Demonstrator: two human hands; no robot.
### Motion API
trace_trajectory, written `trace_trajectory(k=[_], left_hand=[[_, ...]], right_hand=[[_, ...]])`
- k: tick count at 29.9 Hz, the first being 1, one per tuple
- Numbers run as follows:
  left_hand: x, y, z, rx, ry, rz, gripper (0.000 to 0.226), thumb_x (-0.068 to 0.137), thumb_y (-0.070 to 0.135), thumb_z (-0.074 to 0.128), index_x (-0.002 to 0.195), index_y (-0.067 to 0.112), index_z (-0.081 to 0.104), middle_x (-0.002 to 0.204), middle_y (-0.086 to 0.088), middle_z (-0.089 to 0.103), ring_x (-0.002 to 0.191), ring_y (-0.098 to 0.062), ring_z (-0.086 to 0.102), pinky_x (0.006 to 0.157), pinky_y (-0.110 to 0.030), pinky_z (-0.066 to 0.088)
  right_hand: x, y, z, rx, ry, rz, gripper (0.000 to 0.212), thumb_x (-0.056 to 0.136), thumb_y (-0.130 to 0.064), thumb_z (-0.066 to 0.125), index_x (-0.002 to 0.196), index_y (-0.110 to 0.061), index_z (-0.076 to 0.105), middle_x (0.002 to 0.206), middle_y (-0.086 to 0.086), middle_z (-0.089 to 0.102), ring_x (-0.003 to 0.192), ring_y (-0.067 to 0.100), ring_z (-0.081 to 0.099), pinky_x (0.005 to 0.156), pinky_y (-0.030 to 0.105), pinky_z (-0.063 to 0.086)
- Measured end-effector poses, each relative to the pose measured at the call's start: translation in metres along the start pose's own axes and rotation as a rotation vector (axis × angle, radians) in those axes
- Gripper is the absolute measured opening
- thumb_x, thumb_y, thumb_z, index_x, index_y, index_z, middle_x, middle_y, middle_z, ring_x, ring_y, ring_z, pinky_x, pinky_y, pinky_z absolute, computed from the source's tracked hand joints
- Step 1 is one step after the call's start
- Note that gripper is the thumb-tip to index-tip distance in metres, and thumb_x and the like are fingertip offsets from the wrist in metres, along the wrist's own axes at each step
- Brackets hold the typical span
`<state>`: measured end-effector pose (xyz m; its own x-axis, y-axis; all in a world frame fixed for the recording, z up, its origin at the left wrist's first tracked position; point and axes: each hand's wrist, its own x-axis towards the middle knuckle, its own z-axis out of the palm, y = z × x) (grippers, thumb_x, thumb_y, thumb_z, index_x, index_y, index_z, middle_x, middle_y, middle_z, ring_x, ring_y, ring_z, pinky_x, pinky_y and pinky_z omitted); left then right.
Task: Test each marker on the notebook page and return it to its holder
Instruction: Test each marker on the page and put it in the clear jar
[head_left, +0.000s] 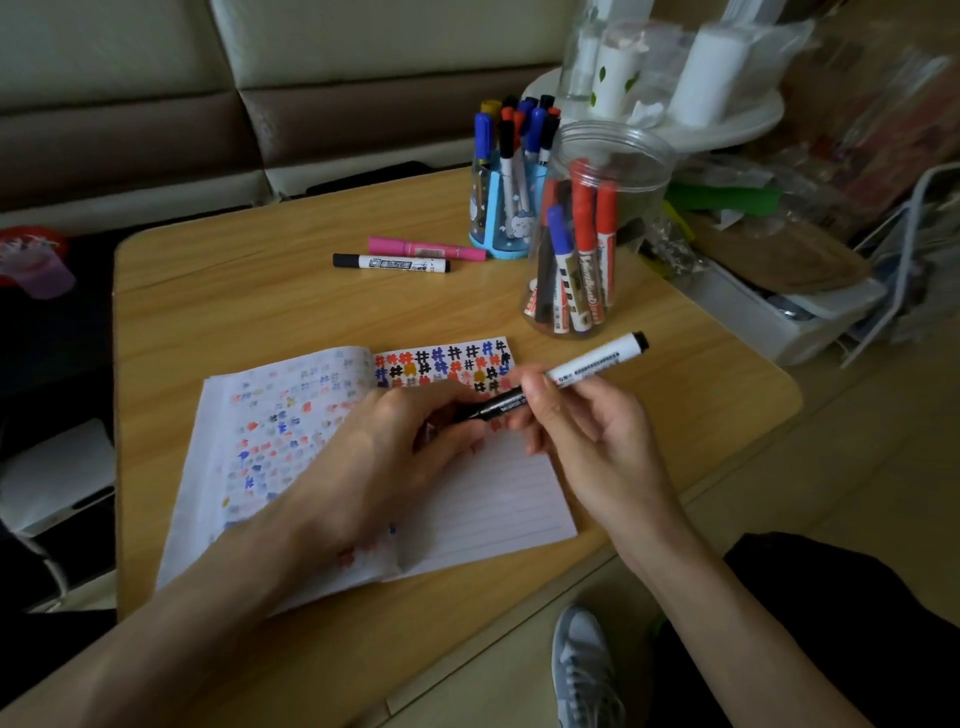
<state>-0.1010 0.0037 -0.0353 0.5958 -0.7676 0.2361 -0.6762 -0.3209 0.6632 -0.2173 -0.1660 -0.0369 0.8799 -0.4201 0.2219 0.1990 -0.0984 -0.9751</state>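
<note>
Well, the marker is up off the page, held slantwise between both hands just above the open notebook. It has a white barrel with lines of small black print, a black butt end pointing up towards the clear jar, and a black cap end pointing down to the left. The left hand has its fingers curled round that black end, and the right hand pinches the white barrel between thumb and fingertips. I can't tell from here whether the cap is fully seated.

The notebook lies flat on the wooden table. The top of its right page is crowded with little hash marks in black, blue, red and orange, with bare ruled lines below. The left page shows the same colours, paler and blurred.

Further back, a blue holder stands packed with markers, caps up, and the jar beside it holds thick red-capped and blue-capped ones. A pink marker and a black-capped white marker lie loose in front of the holder.
</note>
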Motion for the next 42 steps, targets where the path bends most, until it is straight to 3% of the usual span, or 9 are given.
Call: trace_trajectory(k=[3, 5, 8, 12, 17, 21, 30, 36, 42], left_hand=[[0.011, 0.019, 0.007, -0.052, -0.083, 0.035, 0.036, 0.093, 0.049, 0.058, 0.120, 0.030, 0.069, 0.101, 0.020, 0.072, 0.091, 0.011, 0.063, 0.073, -0.008, 0.046], [0.020, 0.035, 0.016, -0.068, -0.135, 0.060, 0.053, 0.085, 0.062, 0.052, 0.126, 0.030, 0.066, 0.106, 0.022, 0.070, 0.099, 0.011, 0.063, 0.077, -0.010, 0.049], [0.034, 0.057, 0.034, -0.087, -0.152, 0.091, 0.065, 0.077, 0.069, 0.051, 0.131, 0.034, 0.060, 0.110, 0.026, 0.066, 0.105, 0.012, 0.061, 0.083, -0.015, 0.053], [0.050, 0.098, 0.070, -0.179, -0.178, 0.164, 0.058, 0.077, 0.065, 0.059, 0.127, 0.035, 0.062, 0.108, 0.025, 0.066, 0.105, 0.005, 0.064, 0.079, -0.019, 0.054], [0.061, 0.144, 0.115, -0.241, -0.247, 0.211, 0.051, 0.079, 0.061, 0.062, 0.121, 0.033, 0.065, 0.107, 0.021, 0.068, 0.103, 0.002, 0.066, 0.081, -0.027, 0.056], [0.064, 0.156, 0.130, -0.270, -0.288, 0.222, 0.045, 0.081, 0.054, 0.066, 0.120, 0.032, 0.066, 0.107, 0.018, 0.069, 0.101, 0.000, 0.068, 0.079, -0.029, 0.056], [0.051, 0.112, 0.075, -0.233, -0.200, 0.176, 0.043, 0.080, 0.053, 0.066, 0.118, 0.033, 0.067, 0.105, 0.019, 0.071, 0.102, -0.004, 0.069, 0.080, -0.029, 0.056], [0.026, 0.058, 0.007, -0.166, -0.052, 0.062, 0.042, 0.081, 0.047, 0.069, 0.119, 0.029, 0.069, 0.101, 0.017, 0.074, 0.096, 0.001, 0.070, 0.082, -0.017, 0.054], [0.008, 0.002, -0.041, -0.158, 0.132, -0.063, 0.028, 0.088, 0.026, 0.075, 0.115, 0.021, 0.073, 0.096, 0.013, 0.076, 0.090, -0.003, 0.072, 0.077, -0.025, 0.057]], right_hand=[[0.003, -0.019, -0.023, -0.060, 0.078, -0.074, 0.019, 0.099, -0.015, 0.067, 0.114, -0.002, 0.067, 0.079, -0.005, 0.068, 0.069, 0.007, 0.061, 0.062, 0.023, 0.050], [0.000, -0.033, -0.046, -0.119, 0.158, -0.120, 0.016, 0.099, -0.018, 0.068, 0.109, -0.005, 0.069, 0.078, -0.014, 0.068, 0.071, 0.002, 0.063, 0.065, 0.018, 0.049], [-0.016, -0.043, -0.082, -0.215, 0.293, -0.138, 0.006, 0.098, -0.025, 0.069, 0.099, -0.018, 0.069, 0.084, -0.008, 0.073, 0.076, 0.011, 0.071, 0.066, 0.021, 0.053], [-0.049, -0.046, -0.142, -0.349, 0.481, -0.115, 0.002, 0.098, -0.023, 0.073, 0.099, -0.024, 0.072, 0.090, -0.005, 0.075, 0.083, 0.012, 0.072, 0.073, 0.029, 0.057], [-0.103, -0.044, -0.206, -0.539, 0.671, 0.053, 0.005, 0.096, -0.024, 0.072, 0.100, -0.028, 0.072, 0.088, -0.012, 0.073, 0.079, 0.008, 0.067, 0.069, 0.025, 0.052], [-0.129, -0.038, -0.233, -0.627, 0.755, 0.059, 0.016, 0.091, -0.015, 0.076, 0.103, -0.025, 0.073, 0.091, -0.010, 0.070, 0.070, 0.012, 0.065, 0.062, 0.019, 0.049], [-0.081, -0.031, -0.178, -0.506, 0.535, -0.009, 0.020, 0.090, -0.017, 0.078, 0.108, -0.024, 0.073, 0.099, -0.008, 0.069, 0.074, 0.012, 0.066, 0.063, 0.016, 0.045], [-0.029, -0.025, -0.109, -0.417, 0.346, -0.087, 0.021, 0.090, -0.017, 0.080, 0.108, -0.024, 0.072, 0.097, -0.007, 0.070, 0.073, 0.013, 0.066, 0.060, 0.015, 0.044], [0.021, -0.017, -0.040, -0.381, 0.191, -0.105, 0.019, 0.089, -0.015, 0.080, 0.104, -0.026, 0.073, 0.096, -0.010, 0.071, 0.072, 0.009, 0.064, 0.061, 0.014, 0.044]])
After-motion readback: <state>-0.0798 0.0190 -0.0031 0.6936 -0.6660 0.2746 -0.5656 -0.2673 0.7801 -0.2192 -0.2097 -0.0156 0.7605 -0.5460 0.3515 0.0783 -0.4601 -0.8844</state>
